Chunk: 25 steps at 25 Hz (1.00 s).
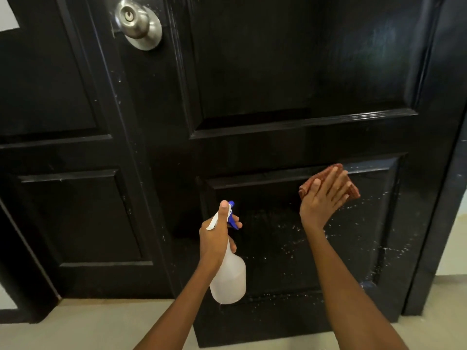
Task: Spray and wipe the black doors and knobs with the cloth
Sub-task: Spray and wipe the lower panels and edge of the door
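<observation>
A glossy black panelled door (290, 72) fills the view, with a second black door (50, 97) to its left. A silver round knob (138, 23) sits at the upper left of the near door. My right hand (326, 198) presses a brown cloth (353, 192) flat against the top of the door's lower panel, fingers straight. My left hand (217, 233) grips the neck of a white spray bottle (228, 276) with a blue nozzle, thumb on top, pointed at the lower panel. White spray droplets speckle that panel below and right of the cloth.
Beige floor (88, 324) runs along the bottom below both doors. The black door frame (444, 198) stands at the right, with pale floor beyond it. A white patch shows at the top left corner.
</observation>
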Tool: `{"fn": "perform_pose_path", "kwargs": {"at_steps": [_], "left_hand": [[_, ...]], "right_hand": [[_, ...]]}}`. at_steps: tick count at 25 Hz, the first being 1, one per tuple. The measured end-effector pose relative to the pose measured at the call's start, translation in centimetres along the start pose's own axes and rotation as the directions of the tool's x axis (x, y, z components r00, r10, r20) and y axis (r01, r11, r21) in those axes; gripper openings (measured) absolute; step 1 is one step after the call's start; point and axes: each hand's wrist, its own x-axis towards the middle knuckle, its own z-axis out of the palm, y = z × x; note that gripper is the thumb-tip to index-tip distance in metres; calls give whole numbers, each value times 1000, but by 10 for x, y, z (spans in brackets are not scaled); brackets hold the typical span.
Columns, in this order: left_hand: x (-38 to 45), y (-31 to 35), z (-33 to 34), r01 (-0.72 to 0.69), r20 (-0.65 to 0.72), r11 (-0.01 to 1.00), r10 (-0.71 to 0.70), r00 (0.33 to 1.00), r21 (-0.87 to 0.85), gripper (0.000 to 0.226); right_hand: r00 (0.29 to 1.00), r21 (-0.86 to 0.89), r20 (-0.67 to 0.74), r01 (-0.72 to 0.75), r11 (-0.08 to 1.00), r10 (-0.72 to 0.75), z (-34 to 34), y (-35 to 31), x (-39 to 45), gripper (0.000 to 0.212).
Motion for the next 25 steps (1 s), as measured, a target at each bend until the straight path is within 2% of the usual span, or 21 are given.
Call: {"fn": "perform_pose_path", "kwargs": {"at_steps": [1,3,4,6,7,9,11,12,13,14,17,20,22,25], "left_hand": [[-1,0,1,-4,5,1000,4,1000,5,61],[0,1,3,-13,10,1000,13,1000,9,62],[1,1,5,-17,9,1000,17,1000,11,62],[3,2,7,-28,-3,999,28,1000,27,61],[3,2,9,-32,-6,999,32,999,31,61],[4,1,14,-36,-7,999,37,999,40,60],[5,2,22,-38,3,998,38,999,53,60],[6,4,28,-40,15,998,39,999,56,61],[8,6,37,-42,31,998,40,999,56,62],[9,8,47,-41,48,998,38,998,56,62],[11,14,78,-40,100,998,36,994,39,62],[12,20,107,-31,155,999,25,988,34,63],[11,22,123,-32,178,999,25,984,35,64],[9,20,141,-46,213,998,37,976,38,63]], "right_hand": [[992,73,-22,-125,989,127,-2,-9,6,64],[979,111,-8,-203,973,205,2,-37,4,65],[988,76,3,-155,985,155,7,-49,-5,66],[988,-4,100,117,993,-116,23,-60,-38,67],[936,-40,184,313,949,-301,29,-58,-56,66],[750,-93,307,636,766,-586,33,-45,-67,65],[595,-89,326,793,603,-735,21,-30,-38,63],[547,-111,322,832,543,-773,13,-20,-23,62],[538,-135,310,841,524,-784,3,-6,-7,61],[568,-158,296,822,547,-768,-6,12,9,60],[761,-212,245,647,733,-601,-41,69,49,60],[953,-131,113,295,947,-281,-70,107,85,62],[995,-33,22,100,994,-100,-81,113,106,67],[1000,30,-27,4,1000,-3,-73,98,109,73]]}}
